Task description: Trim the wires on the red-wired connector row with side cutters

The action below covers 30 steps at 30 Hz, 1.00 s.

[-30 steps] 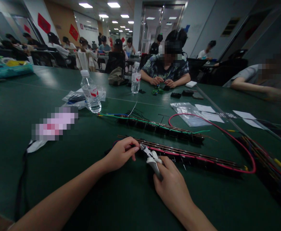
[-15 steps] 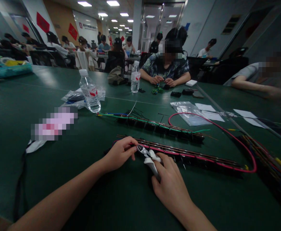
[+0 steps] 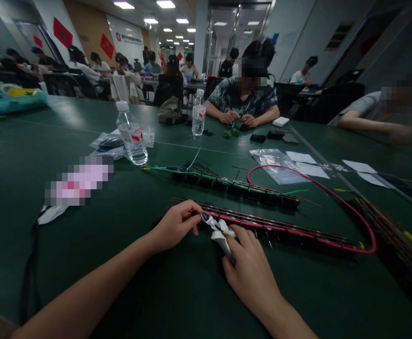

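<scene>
In my right hand (image 3: 251,263) is a pair of cutting pliers (image 3: 222,234) with white and grey handles. The plier jaws point up and left, right beside the fingertips of my left hand (image 3: 176,223). Those left fingers are pinched together at the near side of a long black strip assembly (image 3: 276,230) with copper-coloured rods and a red wire (image 3: 370,226). What the left fingers hold, if anything, is too small to make out. A second such strip (image 3: 234,186), with a green wire along it, lies just beyond.
Two water bottles (image 3: 133,136) (image 3: 199,115) stand farther back. A clear plastic bag (image 3: 278,167) and papers lie at the right, near another wired bundle (image 3: 392,226). A co-worker (image 3: 244,94) sits opposite, handling small parts. A lanyard (image 3: 33,263) trails at the left.
</scene>
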Available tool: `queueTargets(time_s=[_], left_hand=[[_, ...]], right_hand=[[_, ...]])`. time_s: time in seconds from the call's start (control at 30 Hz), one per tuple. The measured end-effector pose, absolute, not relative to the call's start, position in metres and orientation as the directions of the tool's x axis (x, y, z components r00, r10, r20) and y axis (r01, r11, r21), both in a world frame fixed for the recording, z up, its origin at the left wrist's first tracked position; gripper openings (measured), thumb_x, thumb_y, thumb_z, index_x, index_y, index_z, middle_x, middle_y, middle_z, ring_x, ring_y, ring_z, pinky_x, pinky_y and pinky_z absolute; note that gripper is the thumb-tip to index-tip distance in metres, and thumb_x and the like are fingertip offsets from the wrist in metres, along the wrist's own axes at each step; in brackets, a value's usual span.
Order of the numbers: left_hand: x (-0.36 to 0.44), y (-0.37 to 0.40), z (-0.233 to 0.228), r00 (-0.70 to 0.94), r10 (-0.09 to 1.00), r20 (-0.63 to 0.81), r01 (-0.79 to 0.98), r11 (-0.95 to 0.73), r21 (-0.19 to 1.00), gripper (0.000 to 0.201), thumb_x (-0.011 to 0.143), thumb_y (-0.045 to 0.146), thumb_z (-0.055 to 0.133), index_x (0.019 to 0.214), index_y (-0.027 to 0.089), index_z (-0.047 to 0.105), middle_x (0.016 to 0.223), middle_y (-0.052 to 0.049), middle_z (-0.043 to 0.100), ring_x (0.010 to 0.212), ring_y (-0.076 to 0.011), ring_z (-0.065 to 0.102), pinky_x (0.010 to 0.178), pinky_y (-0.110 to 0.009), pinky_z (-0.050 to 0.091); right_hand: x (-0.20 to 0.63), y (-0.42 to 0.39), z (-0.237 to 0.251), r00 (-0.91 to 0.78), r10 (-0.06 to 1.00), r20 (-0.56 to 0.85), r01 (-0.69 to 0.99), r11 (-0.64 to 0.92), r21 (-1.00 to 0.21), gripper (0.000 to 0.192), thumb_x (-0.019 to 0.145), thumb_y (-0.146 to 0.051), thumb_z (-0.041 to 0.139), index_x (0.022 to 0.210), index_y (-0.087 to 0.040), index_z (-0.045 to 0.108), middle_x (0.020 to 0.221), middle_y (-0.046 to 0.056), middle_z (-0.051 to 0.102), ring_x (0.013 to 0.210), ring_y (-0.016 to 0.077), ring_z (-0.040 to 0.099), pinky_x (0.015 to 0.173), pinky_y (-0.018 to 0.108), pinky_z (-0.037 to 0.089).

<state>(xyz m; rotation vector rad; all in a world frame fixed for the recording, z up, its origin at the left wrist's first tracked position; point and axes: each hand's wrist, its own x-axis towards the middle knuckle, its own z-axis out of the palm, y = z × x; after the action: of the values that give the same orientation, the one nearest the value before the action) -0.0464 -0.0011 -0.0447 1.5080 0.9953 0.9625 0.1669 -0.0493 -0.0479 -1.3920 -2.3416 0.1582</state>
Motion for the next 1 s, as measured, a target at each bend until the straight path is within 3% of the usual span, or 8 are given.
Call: queueTargets(time_s=[1.0], left_hand=[[-0.0470,0.0000,-0.0459,0.343,0.936,0.083,0.113,-0.128,0.985,0.004,0.089,0.018,0.053,0.092,0.016,0.055,0.082,0.000,0.057,0.062,-0.0109,0.060,0.063,-0.027,0.048]], right_hand=[[0.1667,-0.0496,-0.0467,-0.412,0.867,0.279,0.820,0.487,-0.302,0.039,0.072,-0.004,0.053,0.108,-0.017,0.062,0.119,0.014,0.055,0.107,0.0310,0.052,0.089,0.049,0.048]])
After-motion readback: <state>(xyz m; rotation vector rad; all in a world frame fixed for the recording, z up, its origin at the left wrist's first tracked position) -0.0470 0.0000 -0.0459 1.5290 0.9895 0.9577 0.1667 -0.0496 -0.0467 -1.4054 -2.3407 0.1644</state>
